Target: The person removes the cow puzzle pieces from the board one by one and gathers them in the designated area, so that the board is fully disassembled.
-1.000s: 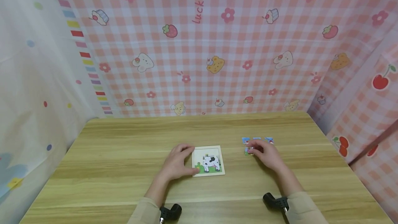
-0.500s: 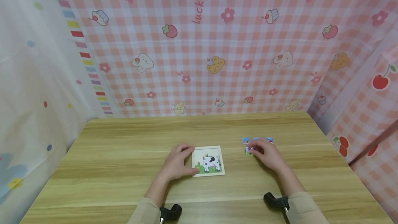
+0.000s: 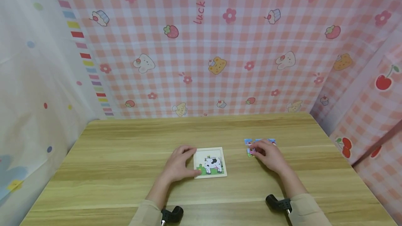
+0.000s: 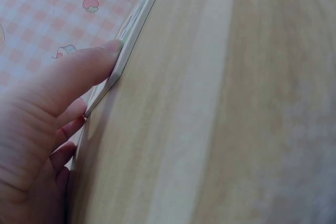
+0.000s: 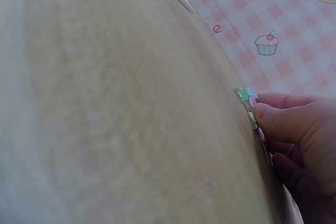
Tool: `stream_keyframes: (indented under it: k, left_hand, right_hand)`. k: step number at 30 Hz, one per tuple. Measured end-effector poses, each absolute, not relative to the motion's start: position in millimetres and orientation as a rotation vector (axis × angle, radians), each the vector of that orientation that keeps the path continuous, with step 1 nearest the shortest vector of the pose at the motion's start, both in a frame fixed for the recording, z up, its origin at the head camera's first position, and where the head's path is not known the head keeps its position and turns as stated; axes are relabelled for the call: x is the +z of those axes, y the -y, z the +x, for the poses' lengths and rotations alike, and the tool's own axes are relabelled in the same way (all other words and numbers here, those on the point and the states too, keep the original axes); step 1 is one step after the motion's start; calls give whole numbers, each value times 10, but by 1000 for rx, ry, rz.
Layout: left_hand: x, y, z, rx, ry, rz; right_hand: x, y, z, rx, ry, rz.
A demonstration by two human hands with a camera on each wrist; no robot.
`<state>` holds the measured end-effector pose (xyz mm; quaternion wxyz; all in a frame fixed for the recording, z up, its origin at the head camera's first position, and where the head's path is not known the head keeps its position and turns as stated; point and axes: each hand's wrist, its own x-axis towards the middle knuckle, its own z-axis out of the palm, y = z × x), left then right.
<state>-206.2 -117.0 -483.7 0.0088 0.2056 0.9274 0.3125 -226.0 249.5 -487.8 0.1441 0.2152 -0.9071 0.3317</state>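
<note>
In the head view, a square wooden puzzle board [image 3: 201,154] lies on the table, with cow picture pieces [image 3: 213,165] filling its lower part. My left hand [image 3: 177,165] holds the board by its left side, thumb near the lower corner and fingers at the upper one. To the right, my right hand [image 3: 270,157] pinches a small green and pink puzzle piece [image 5: 242,94] between thumb and index finger. Behind that hand, several blue-topped puzzle pieces [image 3: 248,141] lie in a row, partly covered by the fingers.
The wood-grain table [image 3: 125,149] reaches back to a pink checked cloth [image 3: 194,44]. A white dotted cloth [image 3: 37,79] hangs at the left side. Black wrist mounts [image 3: 173,214] are strapped at both sleeves.
The piece at my right fingertips has shifted very slightly. My left hand and the puzzle board have stayed in place.
</note>
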Motion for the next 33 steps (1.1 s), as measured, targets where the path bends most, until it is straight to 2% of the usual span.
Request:
stream_keyframes:
  k: [20, 28, 33]
  left_hand:
    - [-4840, 1169, -2061, 975, -2900, 647]
    - [-4839, 1166, -2063, 973, -2899, 645]
    - [-4840, 1169, -2068, 975, -2896, 636]
  right_hand:
    - [-4894, -2502, -2244, 1026, 2555, 627]
    - [-4815, -2449, -2219, 1088, 2578, 547]
    - [-4765, -2316, -2213, 1115, 2583, 639]
